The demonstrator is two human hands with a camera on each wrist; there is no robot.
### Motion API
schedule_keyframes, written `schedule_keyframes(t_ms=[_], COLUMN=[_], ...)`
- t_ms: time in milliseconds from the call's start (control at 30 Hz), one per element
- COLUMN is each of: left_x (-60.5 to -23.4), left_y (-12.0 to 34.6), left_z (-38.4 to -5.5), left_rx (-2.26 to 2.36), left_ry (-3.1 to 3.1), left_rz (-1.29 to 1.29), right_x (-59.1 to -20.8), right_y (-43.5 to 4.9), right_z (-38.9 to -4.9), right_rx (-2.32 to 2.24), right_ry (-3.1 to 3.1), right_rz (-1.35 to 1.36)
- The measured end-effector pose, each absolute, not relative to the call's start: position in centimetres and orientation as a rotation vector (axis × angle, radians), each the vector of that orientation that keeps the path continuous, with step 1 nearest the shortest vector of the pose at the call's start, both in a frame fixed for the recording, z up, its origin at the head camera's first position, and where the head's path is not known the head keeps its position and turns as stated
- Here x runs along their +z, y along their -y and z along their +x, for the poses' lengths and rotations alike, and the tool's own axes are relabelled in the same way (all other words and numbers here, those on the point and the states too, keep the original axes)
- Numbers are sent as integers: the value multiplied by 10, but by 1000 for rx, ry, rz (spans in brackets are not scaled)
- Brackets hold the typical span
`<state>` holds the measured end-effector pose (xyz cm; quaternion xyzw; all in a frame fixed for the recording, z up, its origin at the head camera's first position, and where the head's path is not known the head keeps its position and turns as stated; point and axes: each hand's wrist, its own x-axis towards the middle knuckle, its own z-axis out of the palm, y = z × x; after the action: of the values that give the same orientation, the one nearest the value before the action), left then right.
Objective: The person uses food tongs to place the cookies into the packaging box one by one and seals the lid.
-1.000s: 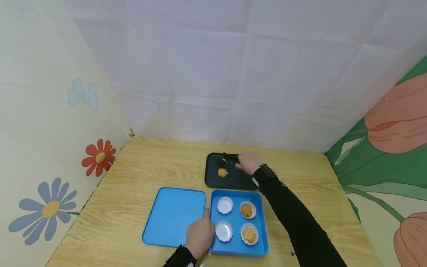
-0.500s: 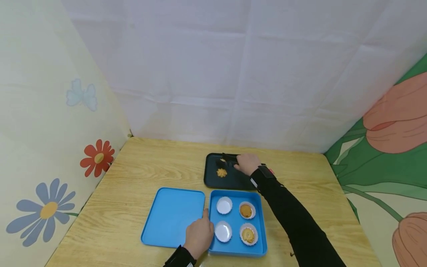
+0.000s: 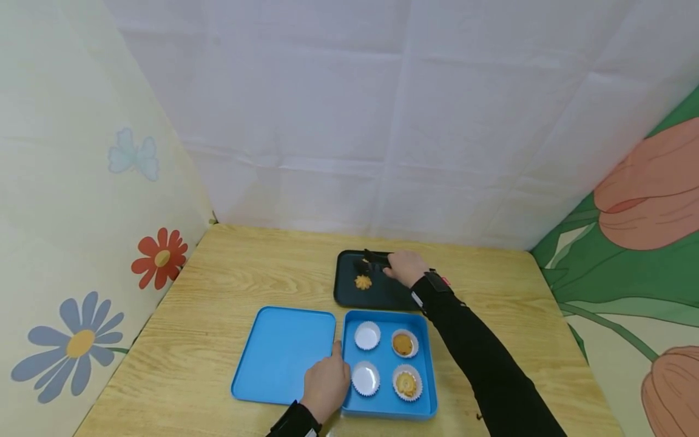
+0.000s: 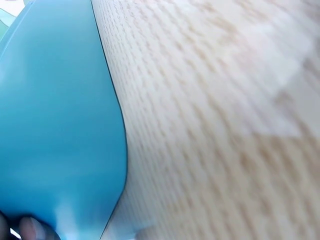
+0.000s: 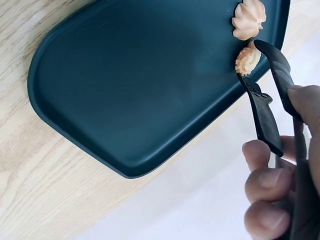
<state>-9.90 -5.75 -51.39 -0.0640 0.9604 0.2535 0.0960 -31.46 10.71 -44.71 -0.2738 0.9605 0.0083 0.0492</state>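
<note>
My right hand (image 3: pixel 408 267) grips black tongs (image 5: pixel 267 120) above the far dark tray (image 3: pixel 349 297). In the right wrist view, the tong tips stand at either side of a small ridged cookie (image 5: pixel 247 61). A flower-shaped cookie (image 5: pixel 248 20) lies beside it on the tray. My left hand (image 3: pixel 326 383) holds the left wall of the blue box (image 3: pixel 389 408), one finger stretched along the rim; its fingertips (image 4: pixel 34 230) show at the lower left of the left wrist view. Inside the box, two paper cups (image 3: pixel 406 383) at right hold cookies, and two white paper cups (image 3: pixel 367 335) at left hold none.
Left of the box lies a flat blue lid (image 3: pixel 286 352), close to my left hand. Everything stands on a wooden table (image 3: pixel 262 261), with a white cloth (image 3: pixel 306 109) behind it. My right sleeve (image 3: pixel 480 358) passes over the table right of the box.
The picture has shifted very slightly. Both hands, the tongs and the cookies keep their places.
</note>
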Motion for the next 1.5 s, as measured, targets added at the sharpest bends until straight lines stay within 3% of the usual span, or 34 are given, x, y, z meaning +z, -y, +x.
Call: schedule_keyframes(t_ms=[367,633,933,1500], left_x=[-515,-515,-513,-517], left_y=[56,59,62,57], left_z=[-101,-101,-102,-101], left_rx=[761,754,736,737], left_ry=[-2836,-2872,-2895,-2865], left_rz=[-184,-155,-171,-170], right_x=[-434,-408,-416,-441], right_y=[-127,-155,-164,-158], right_z=[-298,-232,-170,-158], right_rx=[-222,-173,19,119], right_ry=[-3008,-3123,-3047,-2940], right_rz=[-896,-1047,-1157,-1019])
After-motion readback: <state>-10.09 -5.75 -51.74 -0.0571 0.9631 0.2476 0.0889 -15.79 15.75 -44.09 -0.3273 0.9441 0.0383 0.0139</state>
